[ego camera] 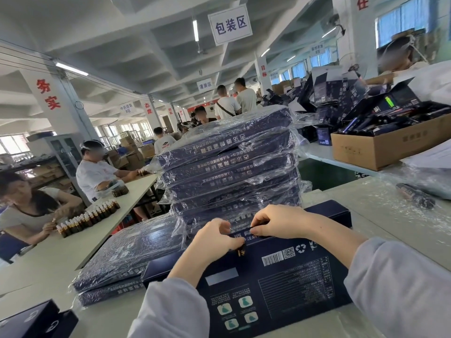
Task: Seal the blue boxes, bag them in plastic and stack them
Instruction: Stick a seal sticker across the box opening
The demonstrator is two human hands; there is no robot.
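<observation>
place: you're on a factory packing floor.
sign: the hanging sign (230, 24) above you reads 包装区.
benches: workers (95, 174) sit at a long table (61, 254) lined with brown bottles (90, 218).
stock: a stack of bagged blue boxes (231, 167) and a full carton (385, 150) surround you.

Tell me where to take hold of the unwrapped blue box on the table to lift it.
Probably grip its two short ends, one from each side. The blue box lies flat and wide; its far long edge sits close to the stack of bagged boxes, leaving little room there.
</observation>
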